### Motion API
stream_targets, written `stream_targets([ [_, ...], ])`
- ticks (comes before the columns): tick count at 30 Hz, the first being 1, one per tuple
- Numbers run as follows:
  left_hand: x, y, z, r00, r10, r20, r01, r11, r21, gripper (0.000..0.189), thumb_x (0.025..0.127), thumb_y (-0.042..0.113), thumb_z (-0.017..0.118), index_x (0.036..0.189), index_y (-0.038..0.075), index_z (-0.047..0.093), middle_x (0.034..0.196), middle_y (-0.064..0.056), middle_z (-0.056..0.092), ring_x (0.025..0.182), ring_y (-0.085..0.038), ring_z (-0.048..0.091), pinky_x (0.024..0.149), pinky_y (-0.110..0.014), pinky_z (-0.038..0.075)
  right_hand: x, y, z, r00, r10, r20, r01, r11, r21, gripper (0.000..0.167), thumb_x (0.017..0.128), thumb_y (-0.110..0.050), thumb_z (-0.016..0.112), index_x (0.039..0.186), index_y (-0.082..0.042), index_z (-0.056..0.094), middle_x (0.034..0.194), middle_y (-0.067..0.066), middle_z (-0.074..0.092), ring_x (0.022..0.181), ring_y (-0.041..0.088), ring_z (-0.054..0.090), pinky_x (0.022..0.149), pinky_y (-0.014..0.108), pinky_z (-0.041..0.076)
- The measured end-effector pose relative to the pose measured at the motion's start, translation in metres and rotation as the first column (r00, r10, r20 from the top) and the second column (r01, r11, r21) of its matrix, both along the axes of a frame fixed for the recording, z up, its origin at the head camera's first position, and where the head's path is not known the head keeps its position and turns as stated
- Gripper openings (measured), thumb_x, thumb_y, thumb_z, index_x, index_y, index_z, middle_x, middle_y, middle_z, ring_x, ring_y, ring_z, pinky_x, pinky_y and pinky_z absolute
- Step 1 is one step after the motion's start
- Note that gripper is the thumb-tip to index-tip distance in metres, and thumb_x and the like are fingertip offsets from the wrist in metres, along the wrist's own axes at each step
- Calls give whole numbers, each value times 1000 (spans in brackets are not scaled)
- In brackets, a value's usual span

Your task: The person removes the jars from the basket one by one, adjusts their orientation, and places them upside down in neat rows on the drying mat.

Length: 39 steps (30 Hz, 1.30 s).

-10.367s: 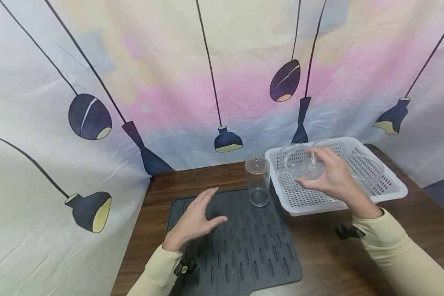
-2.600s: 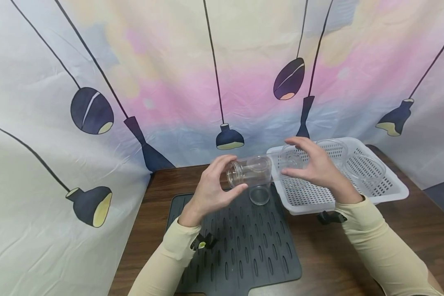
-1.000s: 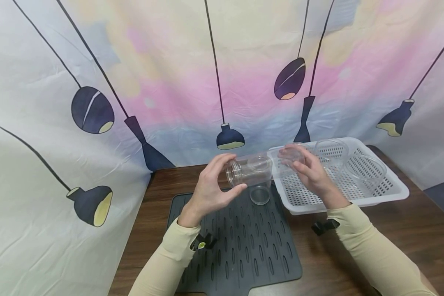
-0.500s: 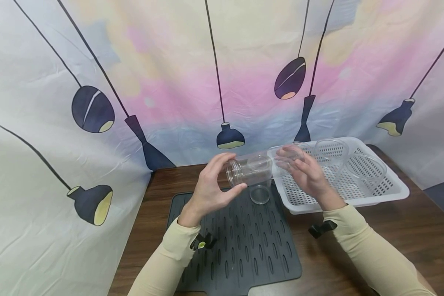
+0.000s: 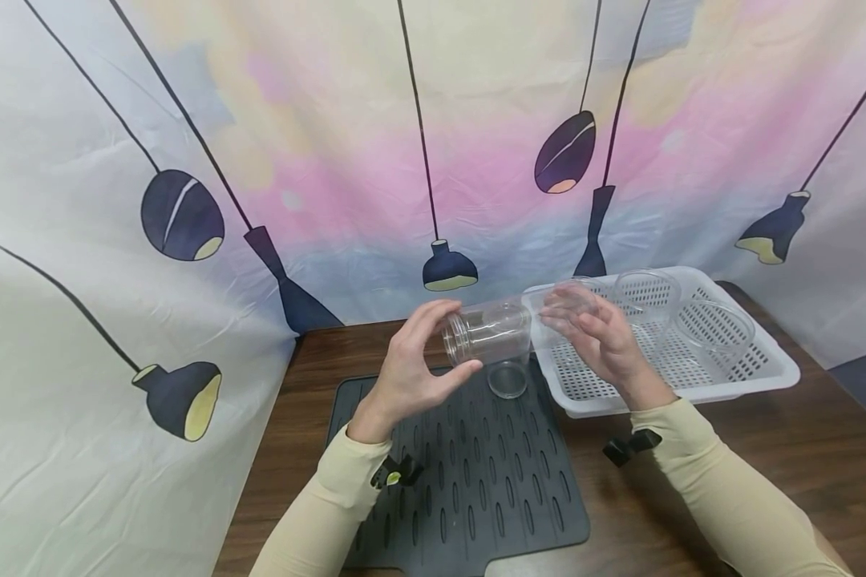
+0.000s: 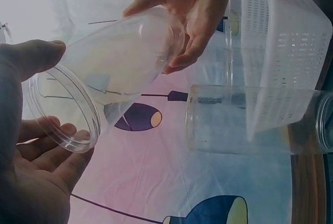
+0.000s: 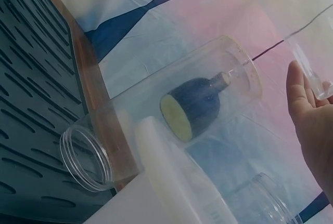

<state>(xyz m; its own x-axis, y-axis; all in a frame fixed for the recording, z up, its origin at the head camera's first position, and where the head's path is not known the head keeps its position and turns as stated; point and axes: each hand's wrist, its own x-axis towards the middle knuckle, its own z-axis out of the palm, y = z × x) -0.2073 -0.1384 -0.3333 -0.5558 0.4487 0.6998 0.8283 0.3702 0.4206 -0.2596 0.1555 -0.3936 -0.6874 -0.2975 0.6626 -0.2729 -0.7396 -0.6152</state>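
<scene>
A clear jar lies sideways in the air above the mat's back edge. My left hand grips its threaded mouth, thumb in front and fingers around the far side. At the jar's base my right hand touches it with extended fingers, which show through the clear wall. In the left wrist view the jar's threaded rim sits between my left thumb and fingers, with the right hand at the other end. A second clear jar stands mouth down on the dark grey drying mat, partly hidden by the held one.
A white perforated basket stands at the right on the brown wooden table. Clear round containers are in it. A hanging cloth printed with lamps closes off the back.
About ten seconds ago my left hand was empty over the mat and my right was above the basket. Since gripping the base, my right hand has turned its fingers behind it. Recently, little moves.
</scene>
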Motion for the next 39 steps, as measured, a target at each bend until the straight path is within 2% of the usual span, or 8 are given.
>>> stream_targets([
  [6, 0, 0, -1, 1000, 9, 1, -9, 1000, -15, 73, 79, 22, 82, 141, 7, 48, 139, -10, 50, 124, -21, 53, 104, -32, 45, 4, -1, 3, 995, -98, 32, 97, 995, 22, 36, 92, 4, 54, 127, 11, 54, 121, 17, 62, 110, 29, 64, 100, 40, 50],
  [12, 0, 0, -3, 1000, -3, -7, 3, 1000, -17, 74, 78, 21, 83, 141, 6, 48, 138, -13, 51, 123, -21, 54, 103, -31, 46, 5, -1, 5, 988, -148, 45, 146, 989, 36, 34, 90, 3, 57, 124, 9, 57, 117, 17, 64, 107, 26, 65, 97, 38, 51],
  [21, 2, -3, -4, 1000, 5, -13, -5, 1000, -26, 76, 75, 22, 85, 140, 7, 49, 138, -9, 52, 122, -20, 55, 102, -31, 47, 7, -1, 8, 990, -132, 43, 131, 991, 31, 34, 88, 8, 52, 122, 9, 58, 117, 18, 66, 109, 26, 63, 96, 39, 52],
  [29, 1, -3, -6, 1000, 1, -20, -2, 999, -33, 77, 76, 23, 85, 141, 7, 48, 139, -11, 52, 124, -21, 54, 102, -33, 47, 7, 1, 11, 987, -155, 27, 154, 987, 45, 35, 88, 5, 59, 122, 12, 56, 115, 19, 66, 107, 29, 64, 96, 39, 52],
  [33, 1, -5, -7, 1000, 18, -13, -18, 999, -40, 75, 76, 24, 85, 140, 5, 50, 139, -9, 52, 123, -21, 54, 100, -37, 48, 8, 2, 12, 986, -161, 39, 158, 985, 72, 36, 87, 4, 62, 122, 10, 58, 114, 18, 67, 101, 28, 67, 93, 34, 53],
  [39, 1, -12, -7, 999, -18, 34, 18, 1000, -15, 71, 79, 22, 82, 140, 7, 49, 139, -8, 52, 121, -22, 55, 99, -41, 48, 9, 10, 15, 983, -182, 32, 178, 979, 104, 39, 86, 3, 66, 123, 10, 58, 114, 18, 67, 99, 28, 69, 90, 32, 55],
])
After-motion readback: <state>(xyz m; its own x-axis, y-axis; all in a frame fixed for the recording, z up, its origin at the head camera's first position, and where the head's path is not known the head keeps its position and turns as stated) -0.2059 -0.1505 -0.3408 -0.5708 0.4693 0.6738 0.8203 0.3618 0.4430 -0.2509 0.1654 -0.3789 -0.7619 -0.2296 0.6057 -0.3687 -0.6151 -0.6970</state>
